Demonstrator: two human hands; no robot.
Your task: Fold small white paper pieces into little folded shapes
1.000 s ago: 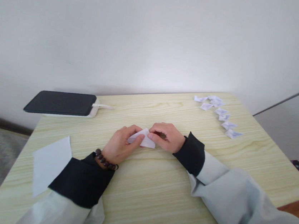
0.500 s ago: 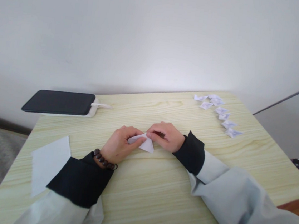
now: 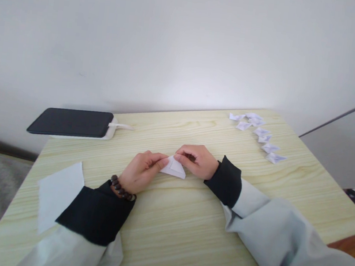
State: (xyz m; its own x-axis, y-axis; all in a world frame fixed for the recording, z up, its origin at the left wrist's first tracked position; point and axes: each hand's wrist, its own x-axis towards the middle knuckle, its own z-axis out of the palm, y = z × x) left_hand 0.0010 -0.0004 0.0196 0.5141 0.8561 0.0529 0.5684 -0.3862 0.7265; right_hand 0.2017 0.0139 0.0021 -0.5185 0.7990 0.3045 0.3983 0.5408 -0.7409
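Pinching folded paper (image 3: 175, 170): left hand grip (image 3: 141, 172) at left end, right hand grip (image 3: 199, 161) at top edge.

The left hand (image 3: 141, 172) and right hand (image 3: 198, 161) pinch a folded white paper (image 3: 176, 169) at the wood-grain table (image 3: 169, 234); a paper sheet (image 3: 58, 196) lies near left, a smartphone (image 3: 71, 122) far left, small origami pieces (image 3: 275, 158) far right.

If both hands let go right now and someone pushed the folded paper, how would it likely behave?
The folded paper looks small and thin, so it would probably slide easily. Its flat, roughly triangular shape makes rolling unlikely. The left hand and right hand both pinch it, so its folds might loosen once released.
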